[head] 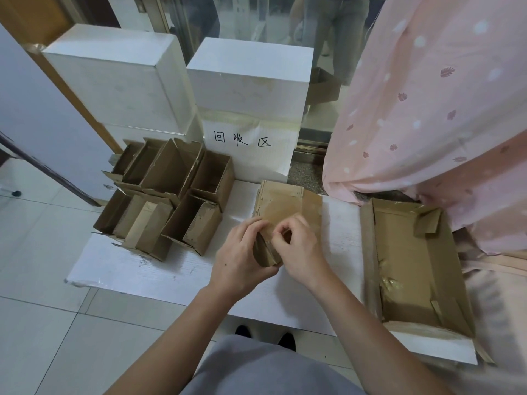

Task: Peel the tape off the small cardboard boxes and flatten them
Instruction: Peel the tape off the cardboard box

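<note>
Hands met over the middle of the white board (199, 269): the left hand (239, 258) gripped the near end of a small cardboard box (285, 212), and the right hand (296, 246) pinched tape on it. A brown tray (370, 252) lay along the right edge. Open small boxes (171, 195) crowded the far left corner, before white cartons (248, 78).

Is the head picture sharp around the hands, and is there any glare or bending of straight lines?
Head view: the left hand and right hand on the small box look fairly sharp; the tape shows a soft sheen; light is even, with faint shadows; the white board's edges and floor tile lines curve from wide-angle distortion.
</note>
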Motion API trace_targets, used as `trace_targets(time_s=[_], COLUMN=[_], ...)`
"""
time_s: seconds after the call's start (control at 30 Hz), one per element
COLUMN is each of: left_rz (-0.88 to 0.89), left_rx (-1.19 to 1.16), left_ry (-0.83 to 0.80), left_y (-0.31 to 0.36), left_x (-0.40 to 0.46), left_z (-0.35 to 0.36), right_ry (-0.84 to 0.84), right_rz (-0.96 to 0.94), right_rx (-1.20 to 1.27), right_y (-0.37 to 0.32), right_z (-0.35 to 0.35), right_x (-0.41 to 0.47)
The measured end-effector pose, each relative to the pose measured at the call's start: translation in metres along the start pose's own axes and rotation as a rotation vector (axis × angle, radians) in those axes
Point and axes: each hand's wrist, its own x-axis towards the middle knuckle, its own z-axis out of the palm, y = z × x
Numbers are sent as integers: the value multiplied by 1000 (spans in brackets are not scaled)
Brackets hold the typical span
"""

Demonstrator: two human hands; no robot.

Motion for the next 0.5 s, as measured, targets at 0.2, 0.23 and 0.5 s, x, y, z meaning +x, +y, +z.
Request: trace_targets(time_s=[0.2,0.23,0.5], left_rz=[-22,-33,-70], left_rx=[-54,-62,-94], left_ry=[-13,-14,-18], left_y=[-6,-7,-13], left_x=[-5,-6,-9], left_z=[0,1,1], right_ry=[116,96,-78], right_rz=[-259,-306,-68], right_rx=[-179,-187,179], right_y=[7,9,10], right_z=[6,8,1], right_x=[-7,-9,-10])
